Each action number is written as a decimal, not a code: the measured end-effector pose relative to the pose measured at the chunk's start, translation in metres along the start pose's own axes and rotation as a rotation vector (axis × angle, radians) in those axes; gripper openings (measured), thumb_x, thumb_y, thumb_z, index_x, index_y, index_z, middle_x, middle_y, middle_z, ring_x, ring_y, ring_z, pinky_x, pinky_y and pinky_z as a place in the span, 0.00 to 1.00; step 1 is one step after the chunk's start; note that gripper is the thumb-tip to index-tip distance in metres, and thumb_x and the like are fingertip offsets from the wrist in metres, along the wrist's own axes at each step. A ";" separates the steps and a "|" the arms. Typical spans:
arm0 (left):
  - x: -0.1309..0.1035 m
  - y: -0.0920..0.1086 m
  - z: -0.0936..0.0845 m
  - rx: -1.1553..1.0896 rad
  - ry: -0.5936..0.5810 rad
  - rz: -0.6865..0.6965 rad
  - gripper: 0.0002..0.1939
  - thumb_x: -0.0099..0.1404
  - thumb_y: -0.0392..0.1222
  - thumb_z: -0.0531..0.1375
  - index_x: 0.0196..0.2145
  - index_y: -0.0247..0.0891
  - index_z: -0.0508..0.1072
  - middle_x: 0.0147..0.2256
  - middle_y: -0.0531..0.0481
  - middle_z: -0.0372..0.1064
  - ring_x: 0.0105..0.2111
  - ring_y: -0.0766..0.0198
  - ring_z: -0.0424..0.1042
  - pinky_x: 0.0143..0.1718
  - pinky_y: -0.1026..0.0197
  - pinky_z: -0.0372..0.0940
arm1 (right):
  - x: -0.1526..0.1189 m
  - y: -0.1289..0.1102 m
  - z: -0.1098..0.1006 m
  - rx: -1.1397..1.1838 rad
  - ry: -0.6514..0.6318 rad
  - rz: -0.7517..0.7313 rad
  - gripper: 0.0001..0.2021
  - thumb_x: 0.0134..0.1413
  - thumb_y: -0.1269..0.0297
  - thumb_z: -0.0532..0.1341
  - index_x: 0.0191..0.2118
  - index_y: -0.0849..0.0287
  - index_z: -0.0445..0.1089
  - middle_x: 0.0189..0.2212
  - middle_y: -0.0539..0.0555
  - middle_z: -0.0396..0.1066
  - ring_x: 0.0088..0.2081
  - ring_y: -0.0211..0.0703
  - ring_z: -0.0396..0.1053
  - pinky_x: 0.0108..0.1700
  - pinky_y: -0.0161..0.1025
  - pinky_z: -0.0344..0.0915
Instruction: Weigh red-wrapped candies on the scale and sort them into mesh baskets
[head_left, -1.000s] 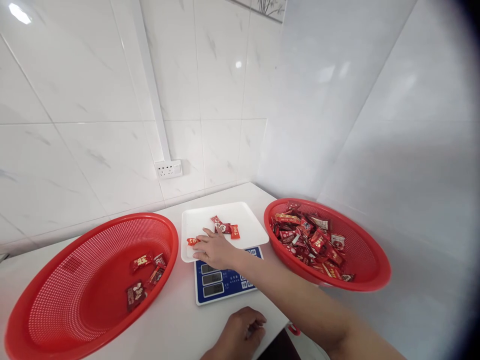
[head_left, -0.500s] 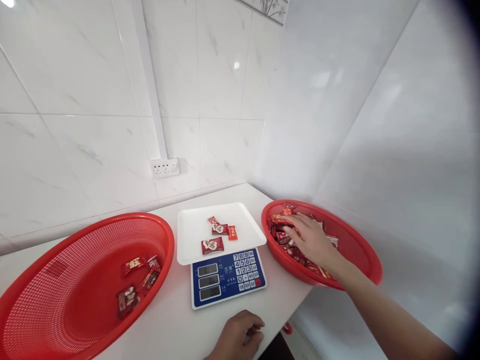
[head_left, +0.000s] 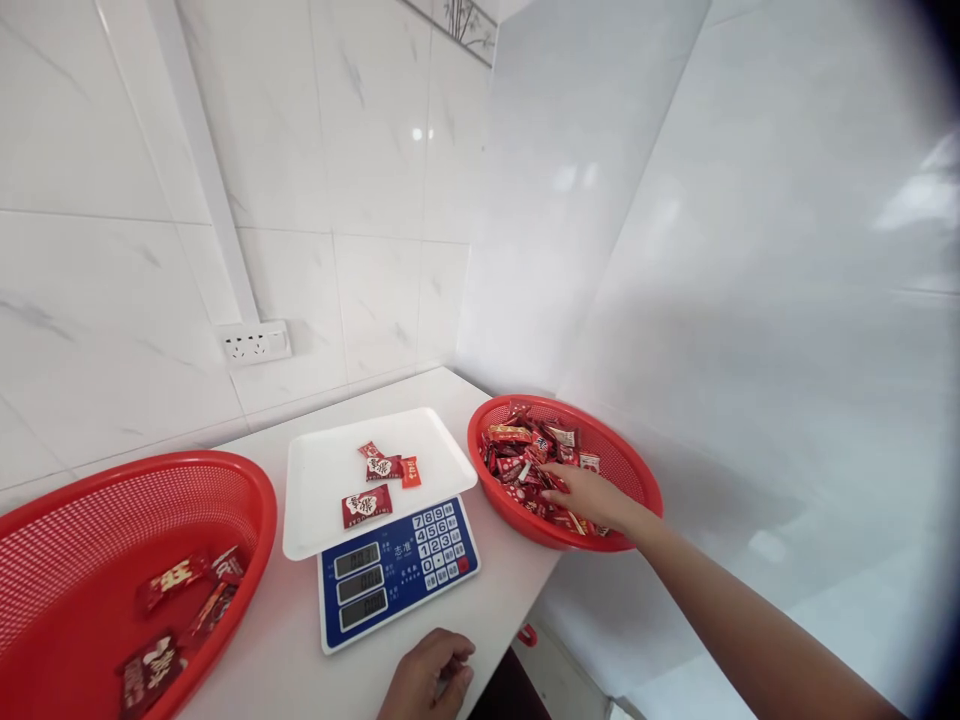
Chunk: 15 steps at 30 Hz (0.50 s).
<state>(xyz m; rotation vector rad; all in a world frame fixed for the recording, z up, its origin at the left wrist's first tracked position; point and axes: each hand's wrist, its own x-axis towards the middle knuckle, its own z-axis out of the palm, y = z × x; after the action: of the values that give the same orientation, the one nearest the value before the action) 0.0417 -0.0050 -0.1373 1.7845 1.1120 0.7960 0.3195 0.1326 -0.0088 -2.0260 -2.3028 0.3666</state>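
My right hand (head_left: 581,497) is down among the wrapped candies (head_left: 517,465) in the right red basket (head_left: 646,480). Its thumb and fingers are closed on a small red wrapped candy, partly hidden by the pile. My left hand (head_left: 431,672) rests at the table's front edge, loosely curled, with nothing visible in it. In front of it is a digital scale (head_left: 397,575) with a blue keypad panel and a white tray (head_left: 319,480). Several red and orange wrapped candies (head_left: 367,506) lie on that tray.
At the left stands another red basket (head_left: 259,500) with several wrapped candies (head_left: 172,582) inside. The white table (head_left: 277,650) meets a tiled wall that carries a power socket (head_left: 255,343). A grey-white wall rises behind the right basket.
The view has turned to the right. My right hand has drawn back toward the near right side of the basket, and its fingers have closed in. My left hand stays curled by the scale.
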 end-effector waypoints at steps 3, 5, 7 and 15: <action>0.001 -0.001 -0.001 0.012 -0.019 0.016 0.08 0.61 0.38 0.53 0.37 0.39 0.70 0.36 0.47 0.71 0.33 0.62 0.71 0.36 0.67 0.65 | 0.010 -0.006 0.005 0.012 -0.011 -0.032 0.25 0.53 0.64 0.54 0.58 0.58 0.57 0.57 0.60 0.59 0.53 0.56 0.62 0.46 0.44 0.62; 0.001 -0.003 -0.001 0.023 -0.020 0.037 0.08 0.61 0.38 0.53 0.37 0.39 0.70 0.36 0.47 0.71 0.33 0.63 0.72 0.35 0.67 0.66 | 0.013 -0.006 0.006 0.027 -0.047 -0.068 0.21 0.52 0.68 0.54 0.53 0.57 0.63 0.53 0.58 0.65 0.49 0.52 0.65 0.44 0.40 0.62; 0.001 -0.006 0.000 0.034 -0.018 0.064 0.08 0.61 0.38 0.53 0.37 0.39 0.70 0.36 0.48 0.71 0.33 0.63 0.72 0.35 0.67 0.66 | 0.014 -0.001 0.002 0.041 -0.096 -0.097 0.15 0.50 0.71 0.55 0.45 0.55 0.70 0.44 0.54 0.72 0.42 0.48 0.70 0.40 0.36 0.63; 0.003 -0.016 0.002 0.031 0.002 0.126 0.08 0.60 0.36 0.54 0.37 0.39 0.71 0.34 0.48 0.72 0.31 0.64 0.71 0.34 0.68 0.66 | 0.046 0.040 -0.014 0.034 0.000 -0.013 0.17 0.54 0.69 0.51 0.48 0.55 0.68 0.47 0.55 0.69 0.46 0.48 0.67 0.45 0.40 0.61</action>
<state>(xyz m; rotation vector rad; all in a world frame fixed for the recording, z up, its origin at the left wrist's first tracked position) 0.0389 0.0003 -0.1528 1.8947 1.0261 0.8589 0.3544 0.1842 -0.0085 -1.9948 -2.2923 0.4018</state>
